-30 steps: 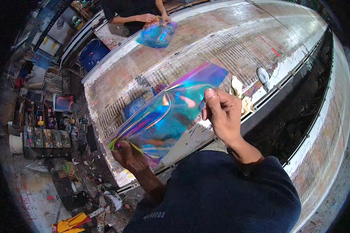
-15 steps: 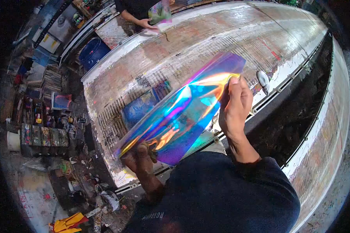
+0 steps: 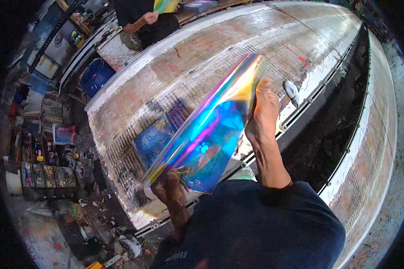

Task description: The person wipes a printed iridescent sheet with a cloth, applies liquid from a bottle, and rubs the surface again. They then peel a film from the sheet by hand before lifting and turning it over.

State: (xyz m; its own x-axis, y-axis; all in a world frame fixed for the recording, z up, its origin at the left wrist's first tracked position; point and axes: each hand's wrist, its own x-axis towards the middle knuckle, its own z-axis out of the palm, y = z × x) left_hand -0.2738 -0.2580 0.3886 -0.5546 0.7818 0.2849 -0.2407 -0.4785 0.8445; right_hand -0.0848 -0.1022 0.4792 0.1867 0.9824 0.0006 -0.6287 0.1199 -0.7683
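Iridescent film (image 3: pixel 206 130) fills the middle of our view, a stiff shiny sheet tilted on a steep diagonal above the long paint-stained table (image 3: pixel 202 58), its near corner low on the left and its far corner high on the right. Our left hand (image 3: pixel 171 190) pinches the near lower corner, fingers closed tight on the edge with the thumb on top. Our right hand (image 3: pixel 264 112) grips the far upper edge, fingers curled over it and shut on the sheet. We judge the sheet to be fully lifted and in the air between both hands, touching nothing below; it is not laid flat on anything, so any setting down is still left to do. Under it on the table lies a blue painted patch (image 3: pixel 155 136), and farther right, near the table's edge, a small pale object (image 3: pixel 292 88) we cannot identify. At the far end another person (image 3: pixel 143 18) holds a similar shiny sheet (image 3: pixel 165 5). A blue barrel (image 3: pixel 96 74) stands left of the table.
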